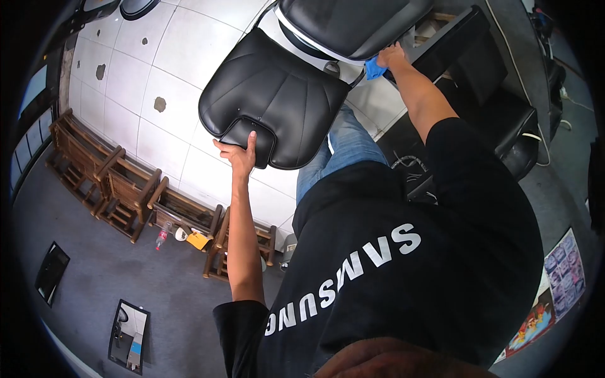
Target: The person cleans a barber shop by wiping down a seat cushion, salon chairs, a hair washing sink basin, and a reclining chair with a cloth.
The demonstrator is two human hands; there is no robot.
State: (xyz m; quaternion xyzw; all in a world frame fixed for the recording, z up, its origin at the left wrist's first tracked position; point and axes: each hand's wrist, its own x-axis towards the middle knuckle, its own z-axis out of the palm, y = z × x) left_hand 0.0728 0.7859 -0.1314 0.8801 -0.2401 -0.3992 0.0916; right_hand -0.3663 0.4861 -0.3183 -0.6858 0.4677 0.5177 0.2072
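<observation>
A black padded chair back [277,94] with stitched seams lies in front of me, beside a black seat [353,25] edged with a silver band. My left hand [238,154] grips the small headrest part [242,133] at the near edge of the chair back, thumb on top and fingers at its edge. At the upper right my right hand [392,57] is closed on a blue cloth [375,68], against the side of the seat near its silver band. Part of the cloth is hidden under the fingers.
Wooden chairs [129,189] line the left wall, with a plastic bottle [162,237] and a yellow item [198,239] near them. A black armrest [444,47] and black padded furniture [520,135] stand at the right. Cables [409,162] lie beside my legs.
</observation>
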